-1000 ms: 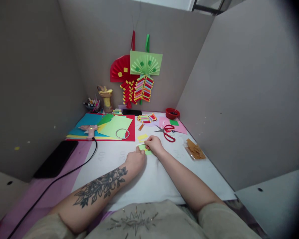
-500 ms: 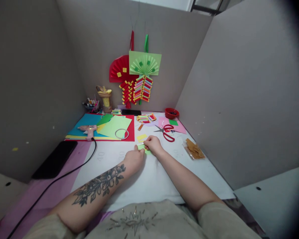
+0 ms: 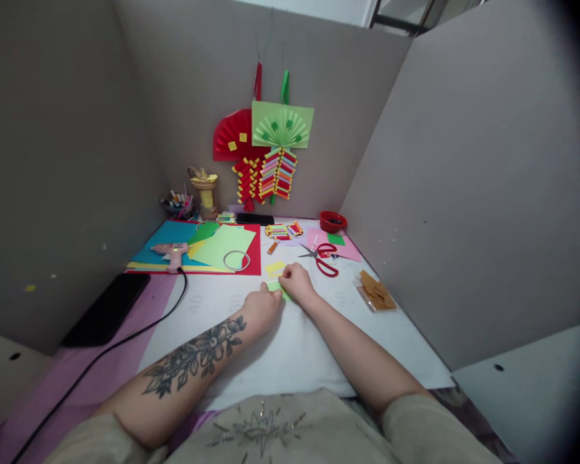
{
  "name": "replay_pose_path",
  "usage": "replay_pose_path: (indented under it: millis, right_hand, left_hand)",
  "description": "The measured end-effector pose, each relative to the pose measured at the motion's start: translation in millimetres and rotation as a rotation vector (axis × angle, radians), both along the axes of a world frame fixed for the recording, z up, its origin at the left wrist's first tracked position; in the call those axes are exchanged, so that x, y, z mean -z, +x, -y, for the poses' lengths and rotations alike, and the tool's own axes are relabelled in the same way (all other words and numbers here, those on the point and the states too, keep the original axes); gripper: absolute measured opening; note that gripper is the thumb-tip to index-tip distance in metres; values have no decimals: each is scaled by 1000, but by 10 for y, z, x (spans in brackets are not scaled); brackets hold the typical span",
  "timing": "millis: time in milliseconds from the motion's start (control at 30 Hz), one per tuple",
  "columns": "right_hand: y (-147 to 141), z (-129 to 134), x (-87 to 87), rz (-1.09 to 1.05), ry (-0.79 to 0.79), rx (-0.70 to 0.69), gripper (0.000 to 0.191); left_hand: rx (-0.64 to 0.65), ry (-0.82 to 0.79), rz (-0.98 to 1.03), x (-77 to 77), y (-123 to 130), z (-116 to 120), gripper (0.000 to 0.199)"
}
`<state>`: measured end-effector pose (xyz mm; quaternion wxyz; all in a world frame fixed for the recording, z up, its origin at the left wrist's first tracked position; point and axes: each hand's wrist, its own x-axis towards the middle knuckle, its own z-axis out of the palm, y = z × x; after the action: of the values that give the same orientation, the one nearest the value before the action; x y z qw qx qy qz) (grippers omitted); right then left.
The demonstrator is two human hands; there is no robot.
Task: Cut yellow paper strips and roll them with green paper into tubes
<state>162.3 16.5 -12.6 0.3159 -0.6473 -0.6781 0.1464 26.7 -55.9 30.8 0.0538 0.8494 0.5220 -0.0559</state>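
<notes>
A small light green paper piece (image 3: 274, 286) lies on the white table between my hands. My left hand (image 3: 262, 307) is closed around its near left side, with thumb and finger at the paper. The fingers of my right hand (image 3: 294, 281) are pinched at the paper's right end, along its upper edge. A thin white strip shows along that edge, too small to make out well. Just beyond my fingertips lie yellow paper strips (image 3: 275, 267). Red-handled scissors (image 3: 327, 259) rest open behind my right hand.
A pink glue gun (image 3: 175, 254) with a black cord lies on coloured paper sheets (image 3: 222, 247) at the left. Towards the back right is a red bowl (image 3: 333, 222); a brown packet (image 3: 377, 292) lies at the right. Paper fan decorations (image 3: 281, 132) hang on the back wall.
My right fingers have shifted very slightly at the paper's upper edge. Both hands stay at the green paper; the view has tilted a little.
</notes>
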Motion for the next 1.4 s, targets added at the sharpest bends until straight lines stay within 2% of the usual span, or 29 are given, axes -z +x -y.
replay_pose_path:
  millis: [200, 500, 800, 933, 1033, 1133, 1233, 1300, 1400]
  right_hand:
    - [38, -23, 8, 15, -54, 10, 6]
    - [43, -68, 3, -82, -151, 33, 8]
    - [34, -91, 4, -72, -154, 33, 7]
    - [55, -127, 21, -10, -151, 17, 8]
    - [111, -150, 24, 53, -124, 54, 4]
    - [182, -133, 10, 76, -86, 100, 17]
    - [196, -45, -21, 87, 16, -13, 28]
    - [155, 42, -48, 147, 83, -205, 33]
    - [80, 150, -79, 308, 55, -448, 34]
  left_hand:
    - [-9, -7, -21, -36, 13, 20, 31]
    - [-23, -3, -31, -14, 27, 15, 31]
    - [-8, 4, -47, -35, 29, 30, 32]
    - [-7, 7, -45, -22, 23, 28, 33]
    - [-2, 11, -46, -8, 10, 13, 32]
    - [16, 6, -41, 7, -14, -11, 30]
    - [29, -1, -44, 10, -48, -34, 29]
    - [37, 1, -49, -1, -72, -42, 31]
    - [73, 10, -50, -33, -102, -43, 35]
